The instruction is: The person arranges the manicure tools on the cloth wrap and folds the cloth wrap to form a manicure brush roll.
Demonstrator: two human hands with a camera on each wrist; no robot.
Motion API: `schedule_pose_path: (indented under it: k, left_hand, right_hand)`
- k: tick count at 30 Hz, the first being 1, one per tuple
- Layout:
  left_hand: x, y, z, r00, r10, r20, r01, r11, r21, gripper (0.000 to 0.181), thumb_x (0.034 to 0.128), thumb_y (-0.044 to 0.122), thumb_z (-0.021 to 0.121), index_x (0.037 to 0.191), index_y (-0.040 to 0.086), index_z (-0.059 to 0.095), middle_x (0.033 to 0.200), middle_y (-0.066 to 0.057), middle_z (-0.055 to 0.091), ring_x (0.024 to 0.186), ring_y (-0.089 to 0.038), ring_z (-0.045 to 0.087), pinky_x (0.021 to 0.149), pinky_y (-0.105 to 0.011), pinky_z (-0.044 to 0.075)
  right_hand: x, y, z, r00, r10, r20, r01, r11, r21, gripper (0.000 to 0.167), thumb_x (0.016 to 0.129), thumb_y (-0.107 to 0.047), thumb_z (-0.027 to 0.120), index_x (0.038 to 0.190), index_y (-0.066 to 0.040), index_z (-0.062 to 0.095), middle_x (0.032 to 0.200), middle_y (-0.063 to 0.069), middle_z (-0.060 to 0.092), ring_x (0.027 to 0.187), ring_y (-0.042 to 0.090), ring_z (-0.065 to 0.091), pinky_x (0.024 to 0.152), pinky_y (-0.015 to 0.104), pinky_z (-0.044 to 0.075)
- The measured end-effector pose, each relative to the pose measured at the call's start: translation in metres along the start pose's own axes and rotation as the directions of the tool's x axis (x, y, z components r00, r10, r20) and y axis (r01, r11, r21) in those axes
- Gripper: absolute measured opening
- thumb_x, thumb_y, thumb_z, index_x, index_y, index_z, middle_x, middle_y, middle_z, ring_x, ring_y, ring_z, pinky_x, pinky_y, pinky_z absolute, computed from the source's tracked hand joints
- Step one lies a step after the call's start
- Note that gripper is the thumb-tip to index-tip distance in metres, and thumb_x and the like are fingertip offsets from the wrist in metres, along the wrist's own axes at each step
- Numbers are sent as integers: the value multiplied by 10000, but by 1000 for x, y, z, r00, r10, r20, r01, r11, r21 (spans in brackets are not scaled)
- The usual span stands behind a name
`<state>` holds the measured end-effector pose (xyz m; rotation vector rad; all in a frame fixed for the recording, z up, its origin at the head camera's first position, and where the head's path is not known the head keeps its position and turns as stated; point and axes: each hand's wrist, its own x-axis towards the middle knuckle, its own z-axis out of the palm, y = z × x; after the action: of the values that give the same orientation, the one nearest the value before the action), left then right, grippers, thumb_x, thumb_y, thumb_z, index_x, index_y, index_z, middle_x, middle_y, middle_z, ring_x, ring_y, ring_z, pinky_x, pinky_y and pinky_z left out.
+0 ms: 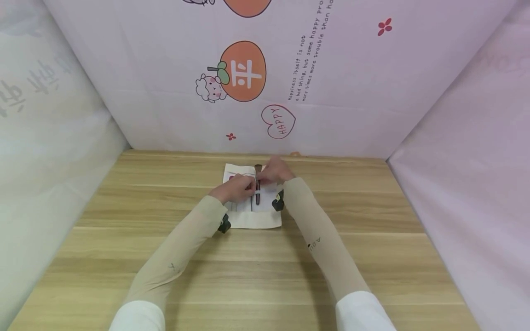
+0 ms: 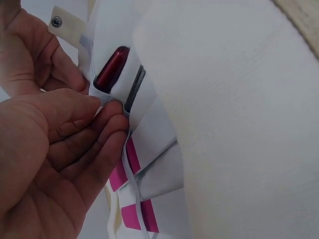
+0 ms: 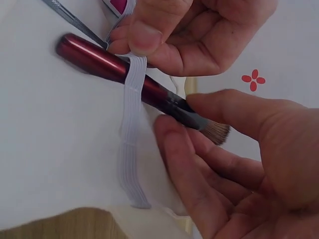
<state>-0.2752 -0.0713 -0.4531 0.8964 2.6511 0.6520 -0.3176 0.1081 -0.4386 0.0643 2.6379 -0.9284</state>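
Observation:
A cream cloth organizer (image 1: pixel 256 220) lies on the wooden table. A dark red brush (image 1: pixel 258 197) runs under its white elastic band (image 3: pixel 132 114), bristles toward the wall. My left hand (image 1: pixel 239 188) pinches the elastic beside the brush handle (image 2: pixel 112 69); in the left wrist view its thumb and fingers meet on the band. My right hand (image 3: pixel 249 154) holds the brush near its bristles (image 3: pixel 218 132) between thumb and fingers. A thin metal tool (image 2: pixel 134 88) sits under the elastic next to the brush, and pink-marked white items (image 2: pixel 130 218) lie further along.
The wooden table (image 1: pixel 256 276) extends around the organizer. A printed white cloth (image 1: pixel 331 92) stands behind it, with more white cloth at both sides. A tab with a metal snap (image 2: pixel 57 21) projects from the organizer's edge in the left wrist view.

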Motion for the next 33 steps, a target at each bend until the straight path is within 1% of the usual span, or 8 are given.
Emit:
schedule_pose_path:
  k: [2,7,9,13,18,21,24,33]
  left_hand:
    - [0,-1,0,1000,5,-3,-5,1000,-2,120,1039,75,546,962,64,637,881,-44,629,783,-164,551,875,-373,469]
    - [0,-1,2,1000,9,-4,-9,1000,-5,123,1041,77,549,955,72,638,895,-39,637,802,-163,555,964,-408,451]
    - [0,-1,2,1000,8,-1,-8,1000,-12,125,1045,76,546,953,72,631,890,-36,625,799,-158,549,934,-396,460]
    - [-1,1,2,1000,16,-1,-16,1000,-20,134,1046,66,538,939,69,618,881,-36,606,782,-152,537,846,-349,457]
    - [-1,0,3,999,34,-11,-34,999,-12,132,1038,58,547,935,75,628,901,-37,627,792,-152,547,860,-347,455]
    - [0,0,4,999,32,-6,-32,999,-13,124,1042,65,555,943,79,629,906,-38,629,804,-156,551,873,-354,452]
    - [1,-1,4,1000,26,2,-26,1000,-15,122,1050,76,558,949,82,626,907,-38,625,809,-159,552,854,-340,453]
    - [2,-3,1,1000,-3,6,3,1000,-10,111,1064,98,557,977,84,626,918,-42,630,829,-169,562,801,-310,460]
  right_hand:
    - [0,0,-1,999,10,35,-8,999,-46,439,844,-284,865,571,-134,556,510,-52,460,553,113,410,566,275,379]
    - [-3,-1,-4,994,31,110,-19,994,-106,281,851,-263,838,670,-97,701,637,6,669,613,119,549,642,260,470]
    - [-4,-3,-5,993,43,114,-32,995,-92,236,868,-245,821,739,-76,718,744,43,743,668,136,628,686,271,522]
    - [-6,-8,-5,998,41,56,-35,994,-102,274,870,-273,821,779,-87,640,785,57,724,707,154,661,689,276,543]
    - [-1,-10,5,997,10,-73,-20,991,-135,389,862,-283,832,727,-114,510,697,5,536,653,156,513,596,268,407]
    - [0,-10,12,989,-3,-145,-15,992,-125,369,863,-254,835,769,-90,518,759,19,481,715,191,479,633,299,399]
    - [4,-9,17,982,-11,-188,-11,993,-118,317,864,-236,839,826,-65,576,815,42,522,779,219,506,686,324,425]
    - [13,-4,14,990,-26,-140,28,1000,11,413,861,-275,858,583,-114,599,559,-39,529,607,151,460,591,299,380]
